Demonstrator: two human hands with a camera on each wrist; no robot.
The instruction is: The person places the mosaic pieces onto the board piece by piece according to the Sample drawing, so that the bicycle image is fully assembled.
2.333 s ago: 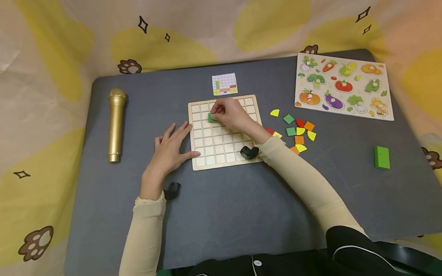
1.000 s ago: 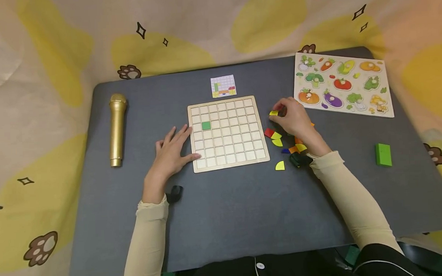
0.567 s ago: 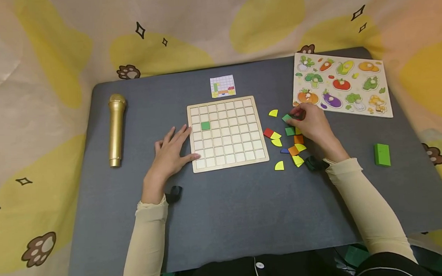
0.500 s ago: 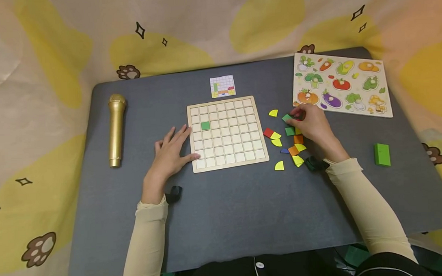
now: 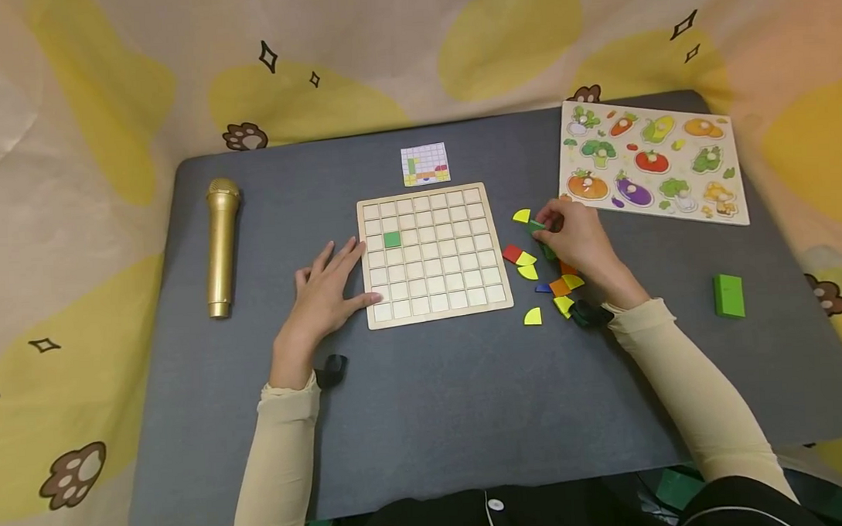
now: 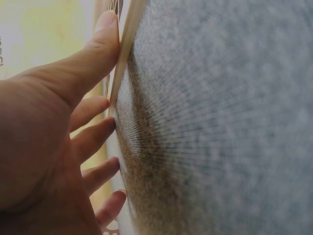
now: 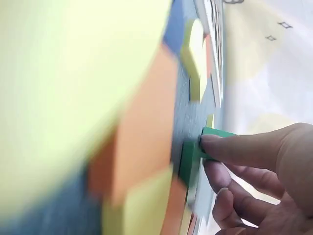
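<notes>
My right hand [image 5: 578, 234] pinches a green square tile [image 7: 218, 131] between thumb and fingertips, above the loose pieces right of the board. A second green tile [image 5: 549, 252] lies just below that hand, partly covered by it. The wooden grid board [image 5: 437, 318] lies at mid-table with one green tile [image 5: 391, 239] in a cell of its left part. My left hand [image 5: 324, 289] rests at the board's left side, fingers spread, thumb on the lower left corner. In the left wrist view the thumb [image 6: 105, 36] lies along the board's edge.
Yellow quarter-round pieces [image 5: 532, 316], a red piece [image 5: 512, 253], an orange tile [image 5: 559, 287] and a blue piece [image 5: 543, 288] lie right of the board. A pattern card [image 5: 425, 164] sits behind it. Farther out are a gold microphone [image 5: 222, 247], a vegetable puzzle [image 5: 653, 162] and a green block [image 5: 729, 295].
A green tile was set in the board, and the right hand went over to the loose pieces. It has picked up another green tile and shifted slightly left. The left hand stayed.
</notes>
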